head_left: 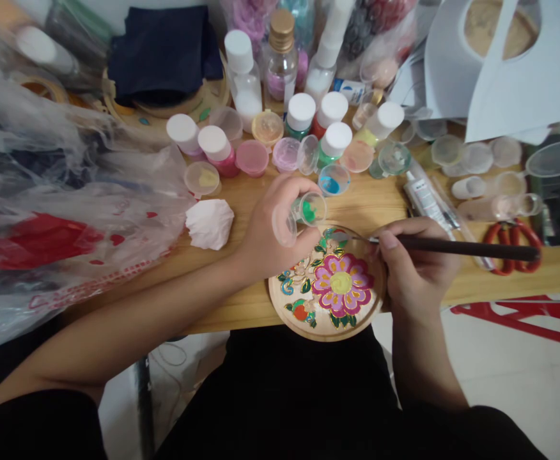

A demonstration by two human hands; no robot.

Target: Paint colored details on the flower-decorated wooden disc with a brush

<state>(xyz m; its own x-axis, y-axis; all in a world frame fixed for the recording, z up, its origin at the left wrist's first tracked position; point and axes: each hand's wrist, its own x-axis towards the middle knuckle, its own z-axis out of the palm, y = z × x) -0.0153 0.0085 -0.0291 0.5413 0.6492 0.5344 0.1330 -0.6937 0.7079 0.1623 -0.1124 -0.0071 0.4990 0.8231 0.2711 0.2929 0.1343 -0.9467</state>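
My left hand (280, 223) is closed around a small clear cup (314, 209) with green paint inside, tilted above a round wooden plaque (280, 306). The cup's clear lid hangs open beside my fingers. Between the fingers of my right hand (414, 259) is a dark-handled tool (466, 246), with its thin metal tip over the plaque's upper part. A pink and purple flower (341, 282) with a yellow centre, green leaves and gold outlines decorates the plaque. The plaque overhangs the table's front edge, above my lap.
Several lidded cups of colour, including a blue one (334, 181), and white-capped bottles stand behind my hands. A crumpled white tissue (210, 223) and a plastic bag (93, 223) lie to the left. Red-handled scissors (532, 246) and a white tube (426, 197) are on the right.
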